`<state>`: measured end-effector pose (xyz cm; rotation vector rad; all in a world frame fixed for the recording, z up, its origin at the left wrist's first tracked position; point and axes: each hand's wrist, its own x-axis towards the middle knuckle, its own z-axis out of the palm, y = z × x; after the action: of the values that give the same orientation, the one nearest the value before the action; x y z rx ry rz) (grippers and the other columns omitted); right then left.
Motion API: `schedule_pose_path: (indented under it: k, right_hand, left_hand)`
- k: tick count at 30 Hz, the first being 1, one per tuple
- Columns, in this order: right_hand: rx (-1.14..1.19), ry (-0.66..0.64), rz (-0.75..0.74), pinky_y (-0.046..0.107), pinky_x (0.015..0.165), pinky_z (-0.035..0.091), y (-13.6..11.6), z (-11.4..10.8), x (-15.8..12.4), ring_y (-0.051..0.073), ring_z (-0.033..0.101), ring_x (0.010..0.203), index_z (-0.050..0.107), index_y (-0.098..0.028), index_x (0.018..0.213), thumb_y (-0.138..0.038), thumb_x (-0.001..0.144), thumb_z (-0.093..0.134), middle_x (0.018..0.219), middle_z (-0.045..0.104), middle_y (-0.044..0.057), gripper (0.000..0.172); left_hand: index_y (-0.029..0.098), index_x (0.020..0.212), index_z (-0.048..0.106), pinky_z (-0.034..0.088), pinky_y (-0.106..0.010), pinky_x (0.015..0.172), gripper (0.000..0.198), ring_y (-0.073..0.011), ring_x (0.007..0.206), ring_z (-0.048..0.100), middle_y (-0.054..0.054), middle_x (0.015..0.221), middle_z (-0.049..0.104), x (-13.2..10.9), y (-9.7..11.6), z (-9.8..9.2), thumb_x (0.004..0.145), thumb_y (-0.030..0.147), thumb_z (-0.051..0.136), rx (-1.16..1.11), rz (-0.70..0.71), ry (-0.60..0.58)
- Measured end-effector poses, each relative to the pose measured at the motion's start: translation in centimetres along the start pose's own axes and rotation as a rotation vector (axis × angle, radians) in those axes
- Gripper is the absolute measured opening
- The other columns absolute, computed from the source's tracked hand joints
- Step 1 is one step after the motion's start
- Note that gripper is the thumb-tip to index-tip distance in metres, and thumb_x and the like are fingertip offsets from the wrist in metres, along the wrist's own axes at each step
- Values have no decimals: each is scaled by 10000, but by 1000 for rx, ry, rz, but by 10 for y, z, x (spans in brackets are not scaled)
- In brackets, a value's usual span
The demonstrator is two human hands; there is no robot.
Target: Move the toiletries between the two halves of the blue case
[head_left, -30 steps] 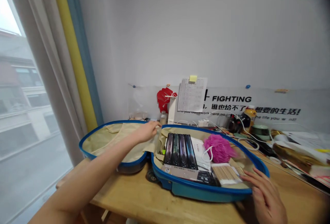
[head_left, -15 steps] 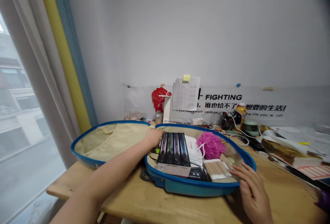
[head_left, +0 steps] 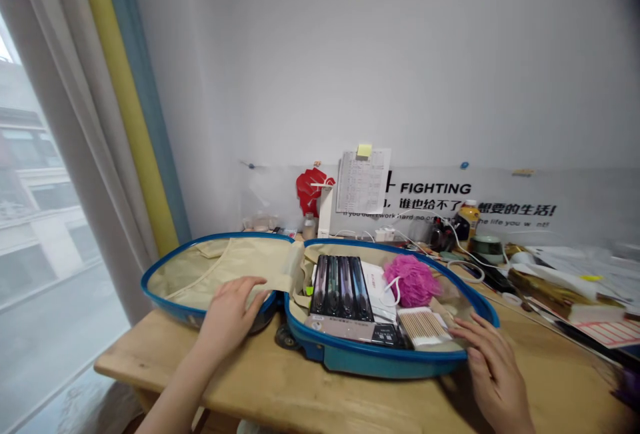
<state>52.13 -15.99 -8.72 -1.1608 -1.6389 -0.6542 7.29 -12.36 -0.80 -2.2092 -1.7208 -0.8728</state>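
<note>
A small blue suitcase (head_left: 380, 362) lies open on the wooden desk (head_left: 310, 397). Its right half holds a pack of dark toothbrushes (head_left: 341, 281), a pink bath sponge (head_left: 411, 280), a box of cotton swabs (head_left: 423, 327) and a white packet (head_left: 377, 282). The left half, the lid (head_left: 200, 274), is lined in beige cloth. My left hand (head_left: 231, 309) rests flat on the lid's near rim and lining, fingers spread. My right hand (head_left: 493, 367) lies with fingers apart on the near right rim of the filled half, beside the swabs.
A curtain (head_left: 125, 107) and window stand at the left. Along the wall behind the suitcase are a banner reading "FIGHTING" (head_left: 435, 189), a paper sheet (head_left: 363, 182), bottles (head_left: 467, 217) and white cables (head_left: 463, 267). Books and papers (head_left: 565, 287) crowd the desk's right side.
My left hand drew back from the middle of the suitcase, near the toothbrush pack, to the near rim of the lid. My right hand stayed on the right rim.
</note>
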Motion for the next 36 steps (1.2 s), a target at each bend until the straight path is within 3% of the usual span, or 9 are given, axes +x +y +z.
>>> schedule_pose_path:
  k: [4, 7, 10, 13, 20, 27, 31, 36]
  right_hand:
    - [-65, -40, -195, 461, 956, 406, -10, -8, 9, 248, 643, 961, 645, -247, 949, -509, 883, 465, 935, 700, 54, 324]
    - [-36, -141, -262, 374, 883, 457, -21, -17, 16, 184, 658, 768, 649, -250, 898, -502, 851, 550, 806, 696, 19, 275]
    - [-27, -227, -228, 306, 740, 490, -27, -27, 20, 163, 648, 695, 656, -243, 824, -493, 858, 549, 730, 682, 18, 274]
    - [-27, -265, -209, 275, 664, 493, -24, -37, 21, 156, 648, 676, 661, -238, 788, -495, 861, 545, 706, 676, 22, 291]
    - [-38, -422, -75, 279, 665, 525, 3, -69, 20, 173, 662, 702, 679, -251, 769, -567, 838, 522, 735, 692, 39, 360]
    - [-132, -553, 345, 373, 713, 551, 8, -96, 42, 252, 678, 748, 682, -266, 695, -709, 806, 344, 769, 717, 83, 568]
    - [-188, -666, 491, 377, 829, 525, -14, -81, 68, 263, 669, 909, 683, -251, 837, -655, 791, 378, 958, 725, 86, 508]
    - [-334, -943, 637, 350, 808, 515, -38, -36, 93, 249, 672, 925, 618, -185, 1156, -584, 809, 388, 1086, 700, 118, 576]
  left_hand:
    - [272, 1043, 637, 379, -469, 1002, 296, -231, 986, 639, -32, 1034, 713, -44, -43, 11, 905, 444, 439, 52, 54, 38]
    - [289, 1004, 652, 337, -471, 1024, 268, -209, 936, 655, -10, 986, 730, -52, -60, 18, 917, 423, 437, 67, 118, 26]
    - [287, 968, 669, 343, -424, 1006, 298, -188, 893, 659, -3, 946, 739, -50, -63, 22, 939, 428, 409, 66, 167, 61]
    - [280, 957, 681, 362, -378, 963, 309, -175, 859, 655, -2, 920, 740, -50, -54, 25, 944, 432, 412, 63, 203, 97]
    - [262, 959, 675, 365, -359, 866, 238, -171, 835, 645, 5, 900, 730, -48, -19, 35, 949, 334, 449, -47, 270, 96]
    - [257, 977, 669, 365, -343, 796, 149, -170, 814, 626, 11, 865, 709, -44, 17, 50, 896, 211, 553, -131, 276, 43]
    - [271, 976, 672, 371, -335, 747, 148, -172, 770, 612, 15, 812, 693, -43, 37, 54, 866, 202, 601, -152, 291, 17]
    - [292, 992, 667, 381, -318, 696, 187, -162, 714, 596, 37, 755, 678, -42, 58, 57, 839, 191, 636, -190, 346, 48]
